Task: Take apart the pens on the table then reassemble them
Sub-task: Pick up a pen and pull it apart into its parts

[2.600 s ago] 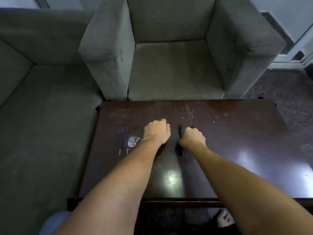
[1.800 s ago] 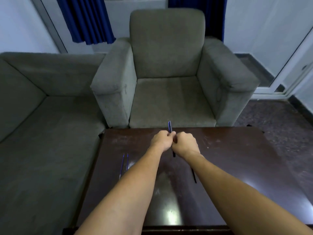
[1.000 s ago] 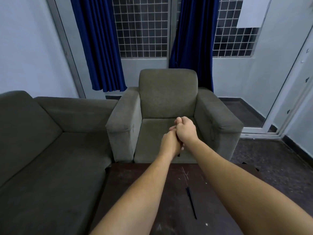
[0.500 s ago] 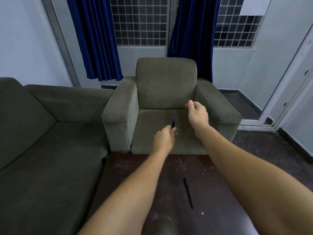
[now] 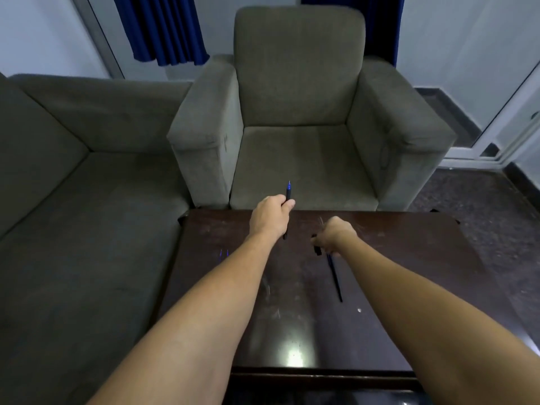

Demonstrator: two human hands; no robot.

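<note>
My left hand (image 5: 270, 216) grips an uncapped dark pen (image 5: 288, 193) upright over the far edge of the dark wooden table (image 5: 409, 267), its blue tip pointing up and away. My right hand (image 5: 336, 235) is down at the table surface, its curled fingers around a small black piece, apparently the pen's cap (image 5: 317, 248). A second dark pen (image 5: 335, 277) lies on the table just below my right hand. Two thin blue refills (image 5: 224, 254) lie on the table's left side, mostly hidden behind my left forearm.
A grey armchair (image 5: 301, 118) stands directly beyond the table's far edge. A grey sofa (image 5: 73, 200) runs along the table's left side. Dark floor (image 5: 482, 200) lies to the right.
My hands pulled apart: the right hand came off the pen with the cap and dropped to the table. The left hand kept the pen. The camera tilted back down toward the table.
</note>
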